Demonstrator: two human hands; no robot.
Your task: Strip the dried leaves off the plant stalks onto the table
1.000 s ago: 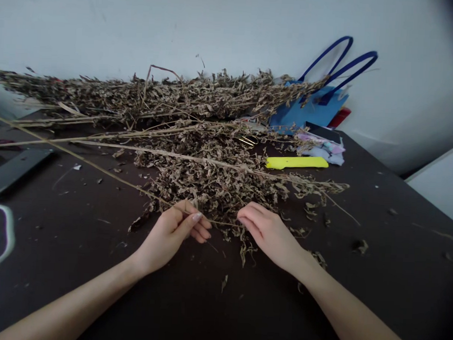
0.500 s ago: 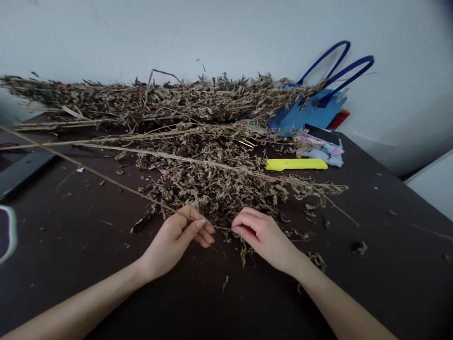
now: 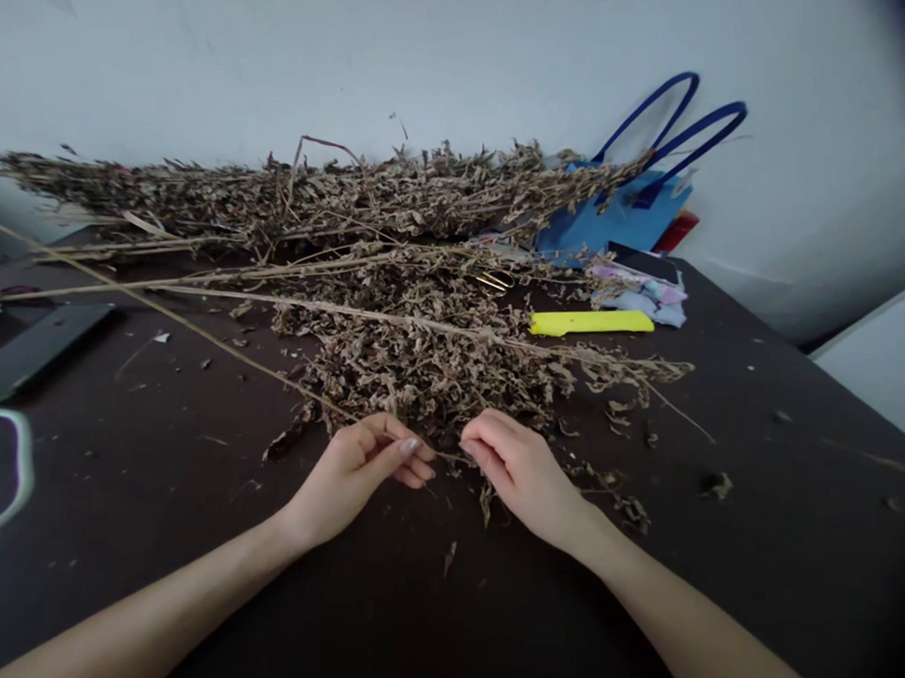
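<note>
A long, thin dried plant stem (image 3: 219,341) slants from the far left edge down to my hands. My left hand (image 3: 368,467) pinches it between thumb and fingers near its right end. Close by on the right, my right hand (image 3: 518,467) has its thumb and fingertips closed at the thin end of the same stem. Just beyond both hands lies a heap of dried, curled leaves (image 3: 413,362). Loose leaf bits (image 3: 485,502) lie on the dark table below the stem's end.
A big bundle of dried stalks (image 3: 354,200) runs along the wall. To the right are a yellow-handled tool (image 3: 592,323), a blue bag (image 3: 607,226) and crumpled cloth (image 3: 649,293). Gold scissor handles (image 3: 494,281) show behind the leaves. A dark flat object (image 3: 39,346) lies left.
My left hand has shifted slightly right along the stem, closer to my right hand. The stem's far part sits a little higher at the left. Both hands remain closed on it.
</note>
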